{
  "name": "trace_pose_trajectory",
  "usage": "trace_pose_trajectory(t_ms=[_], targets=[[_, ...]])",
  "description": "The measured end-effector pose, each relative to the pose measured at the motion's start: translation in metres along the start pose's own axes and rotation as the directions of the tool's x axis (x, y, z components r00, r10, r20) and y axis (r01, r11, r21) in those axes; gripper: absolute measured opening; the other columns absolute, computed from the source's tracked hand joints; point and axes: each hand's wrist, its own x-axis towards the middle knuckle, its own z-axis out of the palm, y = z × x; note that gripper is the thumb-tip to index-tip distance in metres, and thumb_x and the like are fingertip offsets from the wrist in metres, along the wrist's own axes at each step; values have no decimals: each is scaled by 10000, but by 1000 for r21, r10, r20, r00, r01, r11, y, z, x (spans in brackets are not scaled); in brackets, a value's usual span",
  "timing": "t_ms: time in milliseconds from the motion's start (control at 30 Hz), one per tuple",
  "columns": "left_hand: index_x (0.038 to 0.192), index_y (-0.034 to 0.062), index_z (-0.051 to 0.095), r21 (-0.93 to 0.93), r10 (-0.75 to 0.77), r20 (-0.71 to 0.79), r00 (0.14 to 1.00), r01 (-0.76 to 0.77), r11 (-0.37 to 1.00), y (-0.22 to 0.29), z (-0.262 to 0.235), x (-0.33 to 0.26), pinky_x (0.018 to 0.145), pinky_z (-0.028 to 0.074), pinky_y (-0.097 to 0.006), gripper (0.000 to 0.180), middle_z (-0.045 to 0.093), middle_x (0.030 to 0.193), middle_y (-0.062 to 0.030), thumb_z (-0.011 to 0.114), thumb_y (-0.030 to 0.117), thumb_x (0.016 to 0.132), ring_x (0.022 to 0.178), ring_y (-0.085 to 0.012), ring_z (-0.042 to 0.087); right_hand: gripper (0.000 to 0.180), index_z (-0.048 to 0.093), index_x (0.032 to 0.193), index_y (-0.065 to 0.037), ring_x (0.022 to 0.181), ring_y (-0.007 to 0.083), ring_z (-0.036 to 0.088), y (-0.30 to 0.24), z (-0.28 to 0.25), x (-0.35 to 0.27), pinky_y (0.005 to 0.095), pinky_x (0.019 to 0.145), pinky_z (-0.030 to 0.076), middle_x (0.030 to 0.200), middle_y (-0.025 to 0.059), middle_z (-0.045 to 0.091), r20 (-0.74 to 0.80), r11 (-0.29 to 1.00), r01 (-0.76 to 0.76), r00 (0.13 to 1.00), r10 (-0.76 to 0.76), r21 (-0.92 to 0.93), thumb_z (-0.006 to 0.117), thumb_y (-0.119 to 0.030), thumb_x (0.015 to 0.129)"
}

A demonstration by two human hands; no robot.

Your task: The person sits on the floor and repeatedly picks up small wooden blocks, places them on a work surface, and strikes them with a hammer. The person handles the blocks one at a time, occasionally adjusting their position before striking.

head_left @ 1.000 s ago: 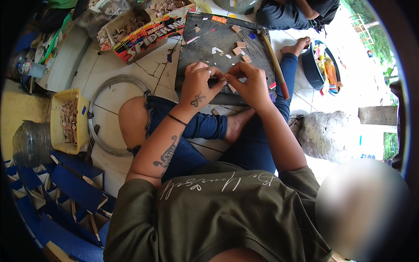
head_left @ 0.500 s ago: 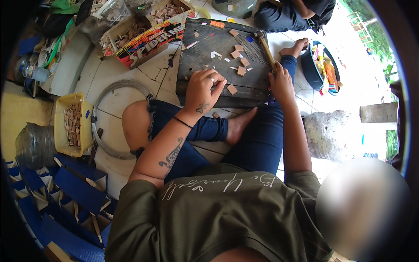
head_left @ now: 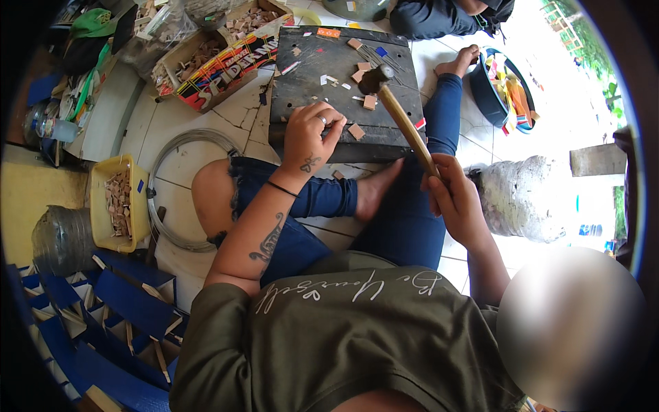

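Observation:
My right hand (head_left: pixel 453 194) grips the wooden handle of a hammer (head_left: pixel 403 122), its dark metal head raised over the right part of a low black work block (head_left: pixel 309 62). Over the block's near edge, my left hand (head_left: pixel 310 137) is closed in a pinch; what its fingertips hold, if anything, is too small to make out. Just right of those fingertips lies a small square wooden piece (head_left: pixel 356 131). Farther back on the block are another wooden piece (head_left: pixel 369 102), white scraps (head_left: pixel 331 80), a blue scrap (head_left: pixel 382 51) and thin wires (head_left: pixel 408 77), partly hidden by the hammer.
A cardboard box (head_left: pixel 237 72) of wooden pieces stands at the back left. Left of my bent knee are a wire coil (head_left: pixel 159 147) and a yellow bin (head_left: pixel 142 213). A dark tub (head_left: pixel 486 103) of coloured strips stands beyond my outstretched leg. Another person's leg (head_left: pixel 432 19) is at the top.
My right hand has drawn back toward me and lifted the hammer; its head has left the block's far right corner. My left hand stays pinched, shifted slightly left in view.

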Motion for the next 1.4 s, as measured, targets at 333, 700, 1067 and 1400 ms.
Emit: trace_pose_trajectory(t_ms=[333, 700, 1067, 1400], targets=[[782, 71, 611, 10, -10, 30, 999, 10, 1000, 0, 0, 0, 730, 448, -381, 85, 619, 804, -48, 684, 75, 826, 768, -264, 610, 394, 511, 1352, -78, 930, 395, 664, -12, 11, -1, 420, 772, 531, 1077, 214, 656, -38, 911, 115, 989, -141, -396, 568, -102, 963], [784, 89, 611, 32, 19, 6, 1000, -19, 999, -3, 1, -1, 771, 433, -375, 90, 625, 801, -24, 692, 89, 824, 776, -241, 615, 379, 524, 1334, -18, 948, 385, 662, -14, 9, -2, 395, 809, 523, 1061, 229, 657, -84, 957, 105, 988, -133, -271, 560, -83, 963], [784, 98, 628, 58, 14, 1, 1000, -14, 998, -3, 2, -3, 817, 425, -368, 82, 646, 825, -13, 697, 105, 828, 791, -225, 625, 382, 525, 1332, -19, 929, 389, 658, -8, 11, 0, 404, 781, 524, 1054, 213, 656, -46, 916, 195, 973, -225, -350, 565, -92, 959], [787, 105, 634, 53, 13, 0, 1000, -13, 998, -3, 2, -2, 832, 422, -368, 76, 651, 826, -7, 695, 108, 832, 802, -222, 627, 387, 518, 1334, -21, 928, 398, 656, -9, 10, 3, 419, 784, 526, 1081, 208, 654, -56, 906, 207, 968, -244, -368, 559, -84, 954]])
